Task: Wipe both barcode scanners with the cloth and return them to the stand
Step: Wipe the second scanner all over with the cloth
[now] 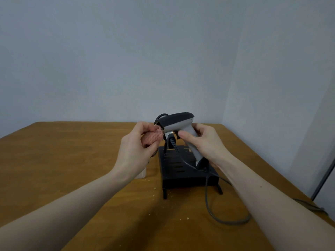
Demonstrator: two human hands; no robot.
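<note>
My right hand grips the handle of a grey and black barcode scanner, held in the air above the black stand. Its head points left. My left hand pinches a bunched pink cloth and presses it against the scanner's front window. A second scanner shows only partly, behind the held one at the back of the stand. The held scanner's grey cable loops down over the table.
The wooden table carries scattered crumbs in front of the stand. A pale small object lies half hidden under my left wrist. Another cable runs along the right table edge. A plain wall stands behind.
</note>
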